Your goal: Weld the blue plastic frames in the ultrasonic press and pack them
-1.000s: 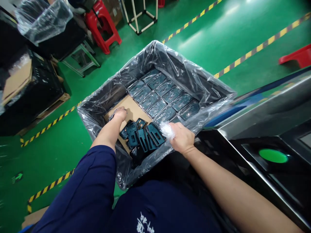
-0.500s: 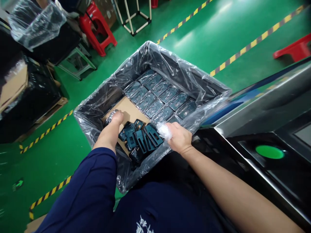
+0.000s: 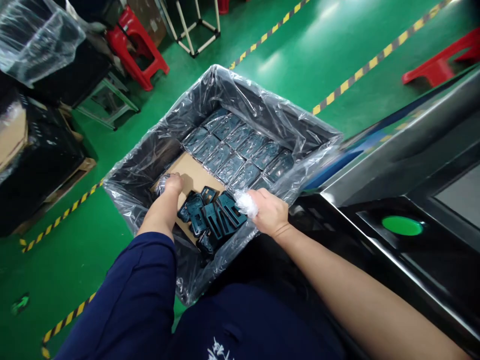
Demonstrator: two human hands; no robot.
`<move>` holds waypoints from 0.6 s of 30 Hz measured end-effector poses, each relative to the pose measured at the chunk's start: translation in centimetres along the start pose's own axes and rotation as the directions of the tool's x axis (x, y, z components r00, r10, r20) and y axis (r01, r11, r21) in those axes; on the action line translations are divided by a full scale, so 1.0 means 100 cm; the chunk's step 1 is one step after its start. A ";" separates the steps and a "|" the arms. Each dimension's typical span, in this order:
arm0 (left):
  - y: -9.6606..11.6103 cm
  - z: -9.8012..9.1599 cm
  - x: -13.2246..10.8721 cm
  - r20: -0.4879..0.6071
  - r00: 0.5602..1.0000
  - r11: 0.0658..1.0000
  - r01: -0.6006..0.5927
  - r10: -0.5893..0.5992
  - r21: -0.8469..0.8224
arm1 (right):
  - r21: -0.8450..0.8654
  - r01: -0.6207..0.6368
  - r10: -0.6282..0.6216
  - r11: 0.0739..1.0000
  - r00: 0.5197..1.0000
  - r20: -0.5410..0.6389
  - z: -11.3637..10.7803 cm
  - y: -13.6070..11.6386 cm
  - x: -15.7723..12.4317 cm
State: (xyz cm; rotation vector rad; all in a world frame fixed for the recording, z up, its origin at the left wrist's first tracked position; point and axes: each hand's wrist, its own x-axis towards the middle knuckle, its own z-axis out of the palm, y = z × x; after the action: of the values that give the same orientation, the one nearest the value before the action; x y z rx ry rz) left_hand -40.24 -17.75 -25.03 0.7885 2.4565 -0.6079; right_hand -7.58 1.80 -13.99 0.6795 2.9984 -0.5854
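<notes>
A large bin (image 3: 318, 127) lined with clear plastic stands before me. In its left part, my left hand (image 3: 174, 183) is closed round a plastic-wrapped dark part (image 3: 161, 184), at the left edge of a brown cardboard sheet (image 3: 197, 170). My right hand (image 3: 271, 212) is in a fist on a crumpled clear plastic bag (image 3: 245, 202), over the bin's near right side. Between the hands lies a heap of loose dark plastic parts (image 3: 212, 215), on the cardboard. Wrapped dark parts (image 3: 236, 150) lie in neat rows across the far right portion of the bin.
A metal-edged machine with a green round button (image 3: 402, 225) borders the bin on the right. Red stools (image 3: 137, 47) and a pale pipe frame (image 3: 197, 37) stand beyond it. At the left is a black crate (image 3: 48, 150) on a pallet. Striped tape (image 3: 348, 85) marks the green floor.
The whole view has shifted, so the bin and both hands appear slightly further left. Each hand keeps its grip, with little movement relative to the bin.
</notes>
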 end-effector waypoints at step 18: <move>-0.049 -0.035 -0.077 -0.307 0.948 0.979 0.019 -0.082 -0.204 | 0.002 -0.033 0.033 0.999 0.999 0.018 -0.003 -0.002 0.002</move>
State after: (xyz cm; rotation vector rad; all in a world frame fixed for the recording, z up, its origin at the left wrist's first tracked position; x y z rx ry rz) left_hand -38.84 -22.58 -16.63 0.7935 2.7808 -0.2606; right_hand -7.79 1.85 -13.65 0.7186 2.9643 -0.5909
